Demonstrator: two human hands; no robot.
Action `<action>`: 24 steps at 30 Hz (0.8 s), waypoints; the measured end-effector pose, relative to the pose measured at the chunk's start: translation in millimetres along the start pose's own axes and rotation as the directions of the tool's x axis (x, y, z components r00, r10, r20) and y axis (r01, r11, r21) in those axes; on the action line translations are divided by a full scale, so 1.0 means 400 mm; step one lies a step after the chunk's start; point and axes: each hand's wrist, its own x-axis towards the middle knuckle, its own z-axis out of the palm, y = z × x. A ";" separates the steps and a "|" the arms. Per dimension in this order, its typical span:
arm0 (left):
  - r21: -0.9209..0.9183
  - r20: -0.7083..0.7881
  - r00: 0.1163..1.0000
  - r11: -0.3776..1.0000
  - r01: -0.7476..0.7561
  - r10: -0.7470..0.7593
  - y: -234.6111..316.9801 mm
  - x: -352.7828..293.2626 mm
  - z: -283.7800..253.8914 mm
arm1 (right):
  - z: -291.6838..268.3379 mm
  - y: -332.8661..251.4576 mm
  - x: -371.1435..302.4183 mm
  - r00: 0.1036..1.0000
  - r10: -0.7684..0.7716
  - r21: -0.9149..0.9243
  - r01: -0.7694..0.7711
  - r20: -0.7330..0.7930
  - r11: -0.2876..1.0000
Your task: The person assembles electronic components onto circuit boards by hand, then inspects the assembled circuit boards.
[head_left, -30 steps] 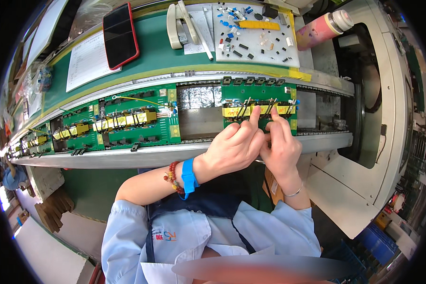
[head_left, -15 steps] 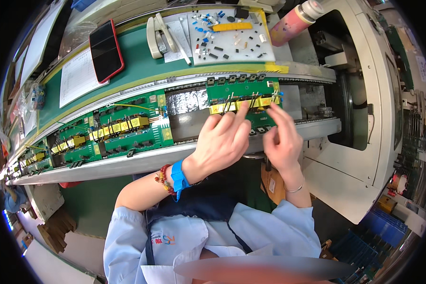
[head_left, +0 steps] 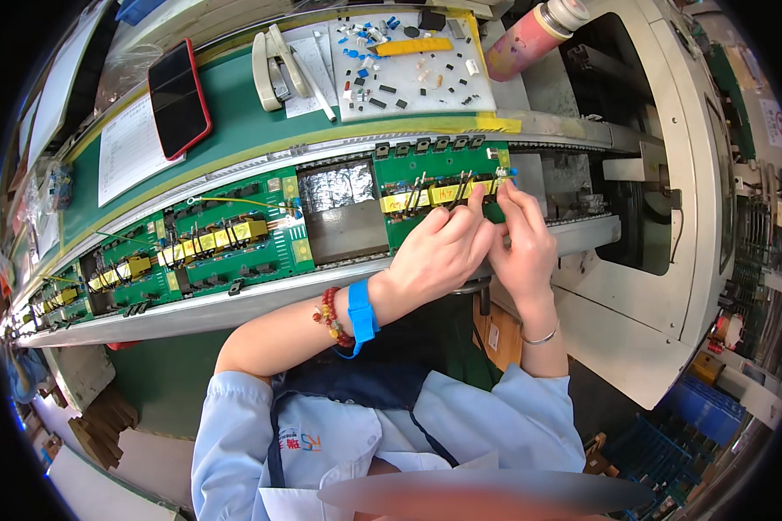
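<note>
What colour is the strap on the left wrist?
Bright blue wristband, beside a red bead bracelet; head view.

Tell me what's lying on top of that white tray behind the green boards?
On the white tray lie scattered small parts: blue ones, black ones and a yellow strip. Both hands, the left hand and right hand, work on the green board, hiding its near edge.

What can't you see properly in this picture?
- Head view: the left hand and right hand cover part of the green circuit board, hiding whatever their fingers pinch.
- The small parts on the white tray are too tiny to identify.
- The pink bottle is cut off by the top edge.
</note>
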 end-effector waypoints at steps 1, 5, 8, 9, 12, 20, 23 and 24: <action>-0.005 -0.017 1.000 1.000 0.006 -0.006 0.000 0.002 0.001 | 0.000 0.001 0.001 1.000 0.006 0.001 -0.006 0.003 1.000; -0.017 0.018 1.000 1.000 -0.006 0.007 0.000 0.006 0.004 | 0.003 0.006 0.001 0.999 -0.027 -0.026 0.026 -0.031 0.999; -0.034 -0.005 1.000 0.999 -0.022 0.022 0.006 0.019 0.011 | 0.003 0.013 0.001 0.999 -0.002 -0.026 0.001 -0.036 1.000; -0.012 -0.003 1.000 1.000 -0.029 0.029 0.008 0.021 0.014 | 0.004 0.015 0.003 0.999 0.015 -0.033 -0.016 -0.035 0.999; 0.014 0.007 0.999 0.999 -0.041 0.041 0.012 0.026 0.020 | 0.002 0.022 0.012 0.999 0.025 -0.003 -0.025 -0.023 1.000; 0.024 -0.014 0.998 0.998 -0.057 0.057 0.020 0.031 0.034 | -0.006 0.019 0.005 0.999 0.010 -0.087 -0.014 -0.049 0.996; -0.057 -0.003 0.999 0.998 -0.034 0.034 0.012 0.030 0.019 | -0.017 0.010 0.015 1.000 0.022 -0.102 -0.023 -0.009 0.995; -0.109 -0.021 0.999 0.994 -0.030 0.028 0.006 0.030 0.010 | -0.023 0.005 0.017 0.999 0.040 -0.115 -0.037 0.023 0.993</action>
